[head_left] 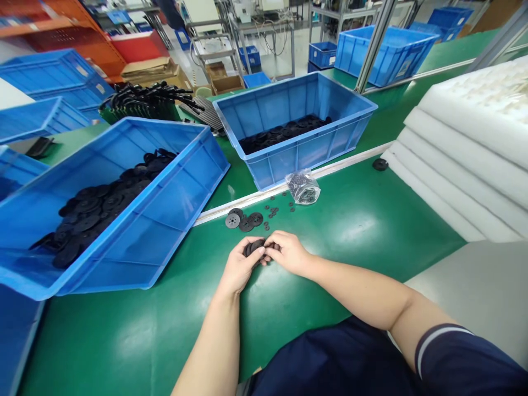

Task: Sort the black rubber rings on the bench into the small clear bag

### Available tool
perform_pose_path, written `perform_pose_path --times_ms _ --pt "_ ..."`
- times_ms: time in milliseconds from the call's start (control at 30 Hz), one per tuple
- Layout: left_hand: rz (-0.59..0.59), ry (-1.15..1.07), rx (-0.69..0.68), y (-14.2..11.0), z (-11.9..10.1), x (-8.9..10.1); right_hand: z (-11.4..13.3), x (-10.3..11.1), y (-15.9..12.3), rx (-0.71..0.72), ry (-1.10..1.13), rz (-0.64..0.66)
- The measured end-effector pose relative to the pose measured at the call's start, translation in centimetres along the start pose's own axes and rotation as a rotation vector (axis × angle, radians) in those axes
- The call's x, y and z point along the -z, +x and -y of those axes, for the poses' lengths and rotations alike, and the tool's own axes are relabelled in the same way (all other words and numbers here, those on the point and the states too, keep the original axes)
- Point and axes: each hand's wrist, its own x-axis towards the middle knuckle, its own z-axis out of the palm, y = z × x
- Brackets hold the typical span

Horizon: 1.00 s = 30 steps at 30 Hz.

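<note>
Right at the near edge of the green worktop (355, 236), both hands are pressed in close together. The left hand (240, 268) and right hand (289, 253) have their fingers curled around a small stack of black discs (253, 247), pinching it between them, and you can't really count how many are in there. Just past the hands, about 4 loose discs (246, 223) sit on the green surface beside a scatter of tiny black washers (274, 210). A clear plastic bag (303, 187) of small dark bits lies a little further on, by a white strip (247, 201) running across the worktop. Off to the left there's a big blue plastic crate (177, 203) with a heap of black discs (103, 203) in it, and straight ahead a 2nd blue crate (297, 157) holds a layer of similar dark discs (284, 133). Over on the right, white foam sheets (466, 154) are stacked up, with 1 lone black disc (380, 164) just beside them.
</note>
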Motion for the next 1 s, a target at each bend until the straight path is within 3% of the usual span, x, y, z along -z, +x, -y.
perform_pose_path --times_ms 167,333,567,733,800,867,1000 --pt "-0.037 -0.048 0.032 0.1 -0.3 0.0 -0.4 0.2 0.5 -0.061 0.015 -0.025" --pt "-0.156 -0.155 -0.052 0.5 -0.6 0.4 -1.0 1.5 1.2 -0.046 -0.283 -0.061" --pt "-0.362 -0.178 -0.165 1.6 -0.4 2.1 0.0 1.8 1.7 -0.016 -0.717 0.193" --pt "-0.446 -0.069 -0.211 1.8 -0.3 2.3 0.4 1.8 1.8 -0.029 -0.777 0.238" --pt "-0.508 0.029 -0.297 1.8 -1.5 2.7 0.3 1.8 1.8 -0.027 -0.773 0.234" --pt "-0.586 0.138 -0.424 2.0 -4.0 3.9 0.1 1.8 1.8 -0.026 -0.771 0.235" --pt "-0.847 0.306 -0.687 2.9 -11.9 9.0 -0.2 1.7 1.8 -0.029 -0.758 0.244"
